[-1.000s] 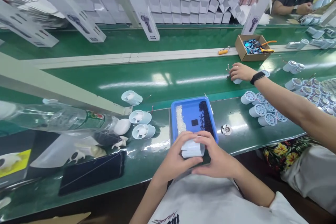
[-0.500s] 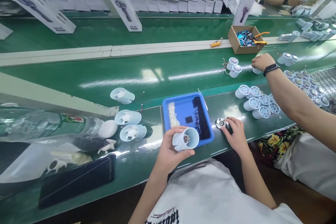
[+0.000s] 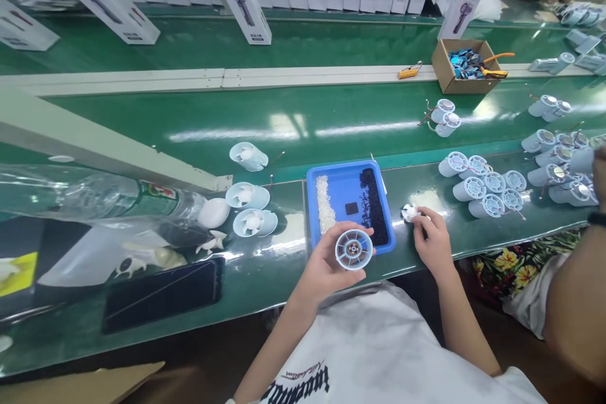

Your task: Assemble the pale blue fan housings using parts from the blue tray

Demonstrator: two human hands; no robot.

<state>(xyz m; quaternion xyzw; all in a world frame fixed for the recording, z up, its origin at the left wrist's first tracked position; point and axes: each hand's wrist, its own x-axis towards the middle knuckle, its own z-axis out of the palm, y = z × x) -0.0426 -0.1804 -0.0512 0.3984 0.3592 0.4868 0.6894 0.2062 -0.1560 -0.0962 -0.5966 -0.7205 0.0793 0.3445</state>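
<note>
My left hand (image 3: 326, 265) is wrapped round a light-blue fan housing (image 3: 354, 250), a short tube whose spoked end faces up at me, with a copper-coloured core in its centre. It hovers over the front edge of a blue tray (image 3: 351, 172). Inside the tray lie a strip of white bits (image 3: 324, 205), a strip of black bits (image 3: 374, 208) and a small black square (image 3: 351, 208). Right of the tray, my right hand (image 3: 432, 243) pinches a small white fan impeller (image 3: 409, 212) just at the bench top.
Left of the tray lie several housings with white impellers inside (image 3: 255, 222). Several spoked housings with wires (image 3: 495, 182) stand to the right. Further back are a carton of blue parts (image 3: 466, 83) and white boxes (image 3: 249, 12). A co-worker's arm (image 3: 575, 284) is at the right edge.
My left hand has turned the housing from its open end to its spoked end. My right hand has tipped the impeller so its white blades show. The co-worker's hand has drawn back rightward with a housing.
</note>
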